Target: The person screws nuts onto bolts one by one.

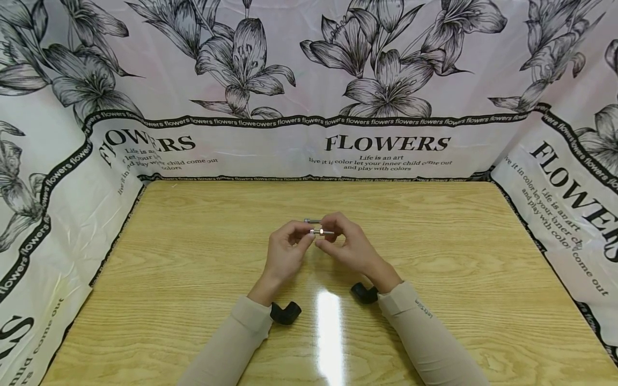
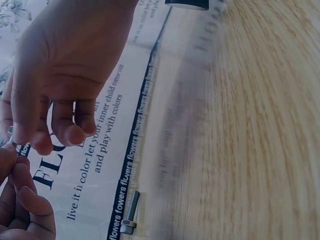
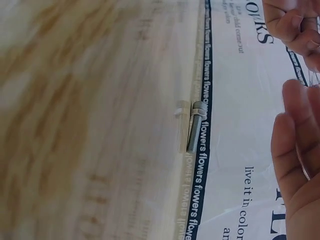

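In the head view, my left hand [image 1: 285,254] pinches the head end of a small silver bolt [image 1: 330,232] between thumb and forefinger. A hex nut [image 1: 322,232] sits partway along its thread. My right hand [image 1: 351,245] is close around the bolt's free end, its thumb and forefinger apart with the nut visible between them. In the right wrist view, the fingers [image 3: 295,145] of that hand are loosely extended. A second bolt [image 2: 132,207] lies on the table just beyond the hands, with a nut by its head. The held bolt is mostly hidden in both wrist views.
Both hands are above a glossy wood-grain table [image 1: 193,241] with a bright light reflection near the front. Floral cloth walls [image 1: 270,145] enclose its back and sides. Black bent pieces [image 1: 286,313] show beside both cuffs.
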Available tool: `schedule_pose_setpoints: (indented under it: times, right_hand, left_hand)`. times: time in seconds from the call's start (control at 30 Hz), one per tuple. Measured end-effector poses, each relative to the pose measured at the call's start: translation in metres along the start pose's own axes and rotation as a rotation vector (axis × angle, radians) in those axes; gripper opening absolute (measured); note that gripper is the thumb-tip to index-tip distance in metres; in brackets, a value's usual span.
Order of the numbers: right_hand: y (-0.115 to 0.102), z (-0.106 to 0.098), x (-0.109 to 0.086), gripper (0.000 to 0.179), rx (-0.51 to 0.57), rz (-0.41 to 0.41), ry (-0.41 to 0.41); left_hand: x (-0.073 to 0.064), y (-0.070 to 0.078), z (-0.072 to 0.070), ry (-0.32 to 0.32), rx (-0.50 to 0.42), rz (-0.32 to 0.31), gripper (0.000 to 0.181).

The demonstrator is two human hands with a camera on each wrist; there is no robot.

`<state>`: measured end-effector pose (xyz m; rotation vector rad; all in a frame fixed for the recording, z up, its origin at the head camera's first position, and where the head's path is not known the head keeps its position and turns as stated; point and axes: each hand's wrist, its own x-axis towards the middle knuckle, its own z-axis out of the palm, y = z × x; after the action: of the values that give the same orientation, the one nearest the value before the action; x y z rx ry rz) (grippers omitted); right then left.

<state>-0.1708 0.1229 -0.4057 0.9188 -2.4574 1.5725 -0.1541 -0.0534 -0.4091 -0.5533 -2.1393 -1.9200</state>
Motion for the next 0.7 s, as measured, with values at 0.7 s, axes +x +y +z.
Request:
schedule_pose_setpoints:
  times: [0.7]
  right_hand:
    - [-0.0024,0.0005,-0.0004,0.024,-0.012,0.022,0.014]
  left_hand:
    - [-0.0002,-0.0001,0.0005,0.000,0.005,-0.009,0.012]
